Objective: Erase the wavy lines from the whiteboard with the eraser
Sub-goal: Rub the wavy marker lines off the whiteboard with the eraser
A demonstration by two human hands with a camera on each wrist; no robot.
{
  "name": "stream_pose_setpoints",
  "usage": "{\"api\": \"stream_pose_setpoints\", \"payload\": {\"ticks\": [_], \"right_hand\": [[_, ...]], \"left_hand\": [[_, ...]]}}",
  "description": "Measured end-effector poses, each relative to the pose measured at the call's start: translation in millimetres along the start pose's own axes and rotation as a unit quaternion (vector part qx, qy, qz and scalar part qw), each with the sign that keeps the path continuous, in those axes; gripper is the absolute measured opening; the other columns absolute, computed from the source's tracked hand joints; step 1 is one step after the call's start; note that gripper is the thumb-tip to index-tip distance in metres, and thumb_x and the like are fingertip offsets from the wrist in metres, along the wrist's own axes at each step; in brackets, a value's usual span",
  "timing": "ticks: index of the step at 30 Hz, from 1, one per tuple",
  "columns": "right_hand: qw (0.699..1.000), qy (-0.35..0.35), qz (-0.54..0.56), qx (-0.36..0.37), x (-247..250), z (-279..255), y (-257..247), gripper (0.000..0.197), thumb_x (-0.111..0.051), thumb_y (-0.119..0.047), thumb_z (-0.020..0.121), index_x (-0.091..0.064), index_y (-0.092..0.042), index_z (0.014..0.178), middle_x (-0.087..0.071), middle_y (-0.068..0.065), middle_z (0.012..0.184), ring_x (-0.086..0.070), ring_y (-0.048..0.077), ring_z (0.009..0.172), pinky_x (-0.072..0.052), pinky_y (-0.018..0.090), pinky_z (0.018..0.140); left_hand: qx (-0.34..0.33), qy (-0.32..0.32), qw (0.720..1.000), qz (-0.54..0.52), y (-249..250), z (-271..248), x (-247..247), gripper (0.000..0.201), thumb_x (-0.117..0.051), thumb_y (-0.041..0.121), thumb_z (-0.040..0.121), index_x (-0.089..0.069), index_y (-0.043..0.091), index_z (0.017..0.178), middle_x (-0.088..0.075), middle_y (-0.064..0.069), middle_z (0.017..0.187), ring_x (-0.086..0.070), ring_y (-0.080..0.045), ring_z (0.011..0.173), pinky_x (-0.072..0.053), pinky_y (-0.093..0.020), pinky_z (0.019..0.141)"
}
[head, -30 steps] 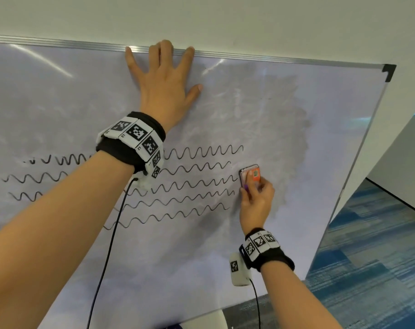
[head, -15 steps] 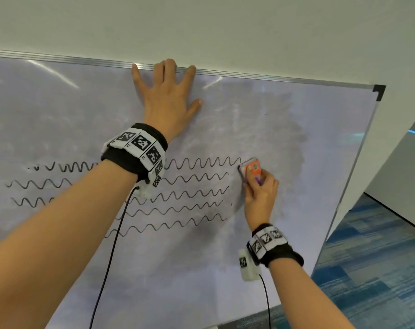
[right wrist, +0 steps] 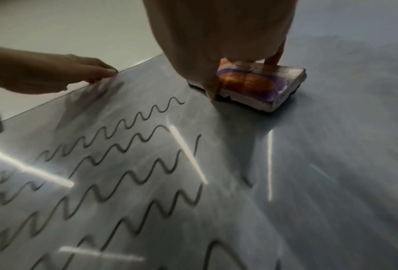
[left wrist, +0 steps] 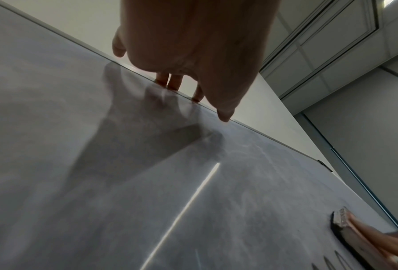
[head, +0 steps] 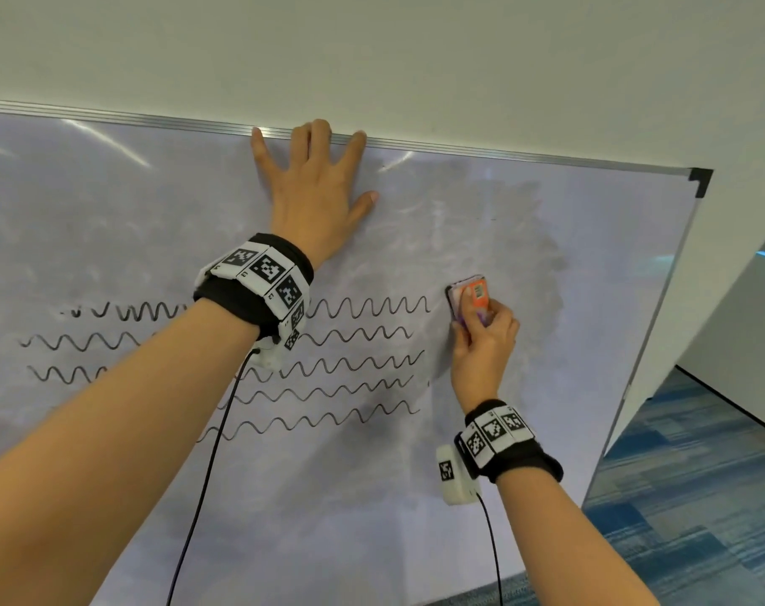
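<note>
Several black wavy lines run across the middle of the whiteboard. My right hand grips a small orange and purple eraser and presses it flat on the board, just right of the top line's end. Its dark felt edge also shows in the left wrist view as the eraser. My left hand lies flat and spread on the board, fingertips at the top metal frame. The left forearm hides the middle of the lines.
A smudged grey patch marks the wiped area right of the lines. The board's top right corner cap meets a white wall. Blue patterned carpet lies at the lower right. Cables hang from both wristbands.
My right hand has slid the eraser up the board from beside the middle lines to the level of the top line. The left hand stays planted at the top edge.
</note>
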State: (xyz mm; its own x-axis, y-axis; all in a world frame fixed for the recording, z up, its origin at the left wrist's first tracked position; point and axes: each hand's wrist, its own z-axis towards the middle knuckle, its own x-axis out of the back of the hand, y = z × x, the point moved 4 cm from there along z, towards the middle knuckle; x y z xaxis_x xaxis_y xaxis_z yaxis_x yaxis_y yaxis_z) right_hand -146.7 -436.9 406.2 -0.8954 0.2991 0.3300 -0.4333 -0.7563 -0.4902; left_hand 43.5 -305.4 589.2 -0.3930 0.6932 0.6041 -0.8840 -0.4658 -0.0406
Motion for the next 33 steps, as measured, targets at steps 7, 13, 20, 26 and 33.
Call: {"api": "stream_pose_setpoints", "payload": {"ticks": [7, 13, 20, 26, 33], "right_hand": [[0.988, -0.066, -0.044, 0.135, -14.4, -40.3, -31.5, 0.069, -0.070, 0.002, 0.077, -0.048, -0.024, 0.137, -0.051, 0.020, 0.125, -0.044, 0.032, 0.104, -0.043, 0.044, 0.082], [0.997, -0.010, -0.040, 0.070, -0.4, 2.5, -22.7, 0.058, -0.065, 0.001, 0.081, -0.055, -0.021, 0.134, -0.051, 0.019, 0.121, -0.041, 0.030, 0.104, -0.041, 0.044, 0.084], [0.977, -0.089, -0.087, 0.171, -15.7, -45.4, -28.0, 0.073, -0.074, 0.003, 0.070, -0.051, -0.022, 0.135, -0.053, 0.024, 0.125, -0.045, 0.035, 0.105, -0.044, 0.049, 0.084], [0.996, -0.029, -0.043, 0.078, -5.0, -17.1, -14.0, 0.055, -0.064, -0.005, 0.084, -0.051, -0.021, 0.136, -0.050, 0.022, 0.125, -0.044, 0.034, 0.106, -0.044, 0.047, 0.085], [0.989, -0.077, -0.043, 0.121, -21.7, -78.5, -27.5, 0.085, -0.077, 0.006, 0.065, -0.040, -0.025, 0.135, -0.051, 0.024, 0.123, -0.043, 0.033, 0.104, -0.048, 0.048, 0.081]], "left_hand": [[0.004, 0.001, 1.000, -0.003, 0.1, 0.4, -0.7, 0.060, -0.048, 0.051, 0.089, -0.037, 0.022, 0.140, -0.039, -0.016, 0.132, -0.034, -0.032, 0.125, -0.008, -0.070, 0.105], [-0.003, -0.001, 1.000, -0.003, -2.3, 0.5, 0.1, 0.060, -0.047, 0.052, 0.090, -0.036, 0.022, 0.141, -0.039, -0.016, 0.133, -0.034, -0.032, 0.125, -0.009, -0.070, 0.105], [-0.003, -0.004, 1.000, -0.003, -1.1, 0.0, 1.7, 0.060, -0.047, 0.052, 0.090, -0.037, 0.022, 0.141, -0.039, -0.016, 0.132, -0.034, -0.033, 0.124, -0.009, -0.070, 0.105], [-0.007, -0.007, 1.000, -0.005, -2.3, 0.2, 1.8, 0.060, -0.047, 0.052, 0.090, -0.036, 0.022, 0.141, -0.038, -0.016, 0.133, -0.034, -0.033, 0.125, -0.007, -0.070, 0.105], [-0.015, -0.011, 1.000, 0.010, -1.5, 0.5, 2.6, 0.063, -0.049, 0.052, 0.089, -0.035, 0.020, 0.141, -0.039, -0.017, 0.131, -0.035, -0.033, 0.123, -0.009, -0.070, 0.105]]}}
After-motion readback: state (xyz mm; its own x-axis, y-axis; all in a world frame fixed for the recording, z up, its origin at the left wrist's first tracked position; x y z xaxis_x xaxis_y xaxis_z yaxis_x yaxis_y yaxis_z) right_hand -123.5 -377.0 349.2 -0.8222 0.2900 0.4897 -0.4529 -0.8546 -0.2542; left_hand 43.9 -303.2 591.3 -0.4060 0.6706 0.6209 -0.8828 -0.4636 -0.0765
